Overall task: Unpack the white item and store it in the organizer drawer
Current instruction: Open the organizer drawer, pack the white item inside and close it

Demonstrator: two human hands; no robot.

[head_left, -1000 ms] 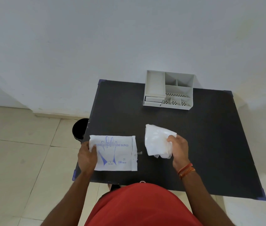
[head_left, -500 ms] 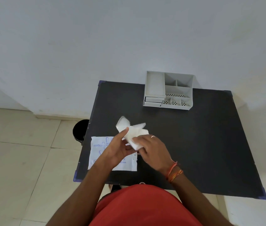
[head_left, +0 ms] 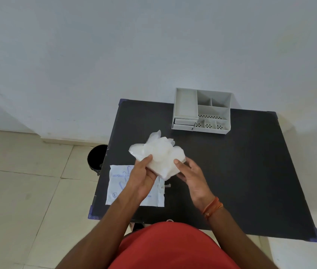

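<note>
A crumpled bundle of thin white plastic gloves (head_left: 158,152) is held above the black table (head_left: 241,171) between both hands. My left hand (head_left: 144,175) grips its lower left side with the thumb on top. My right hand (head_left: 190,173) holds its right edge. Under my left forearm lies the flat white glove packet (head_left: 118,183) with blue print, near the table's front left corner. The grey organizer (head_left: 202,111) stands at the table's far edge, its small drawer (head_left: 185,122) at the lower left front, pushed in.
A black round bin (head_left: 96,158) stands on the tiled floor beside the table's left edge. A white wall runs right behind the organizer. My red garment fills the bottom of the view.
My left hand left the packet and joined my right hand on the white gloves. The bundle moved left to the middle and has since spread out wider between the hands.
</note>
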